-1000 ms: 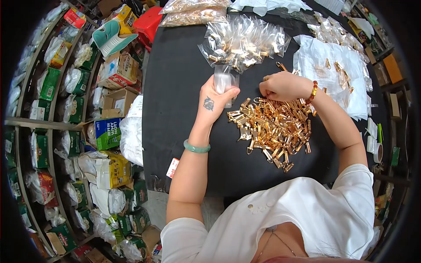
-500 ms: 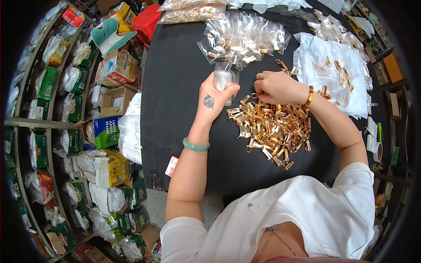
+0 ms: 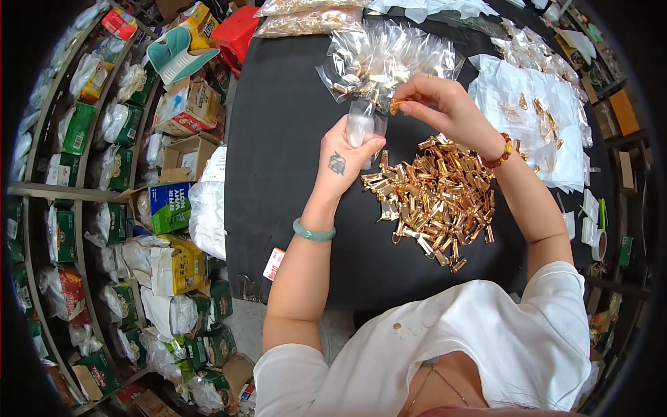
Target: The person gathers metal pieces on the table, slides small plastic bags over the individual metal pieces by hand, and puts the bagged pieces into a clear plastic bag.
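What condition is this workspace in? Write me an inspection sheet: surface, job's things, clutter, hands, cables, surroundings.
Surface: black-covered table.
Job's things: heap of gold-coloured clasps; clear bags with similar pieces inside, beyond the heap.
Clutter: white plastic sheet with loose clasps on it; red-and-white tag at the table's edge.
Hands: left hand grips clear plastic packaging; right hand pinches a small gold piece above the table.
Cables: nothing seen.
Surroundings: shelving crowded with boxes and bags on the left.

Shelves (image 3: 69,195) stacked with green cartons (image 3: 64,240) and plastic bags (image 3: 114,125) flank a black-covered table (image 3: 278,90) on 2 sides, a pale floor (image 3: 249,316) showing below.
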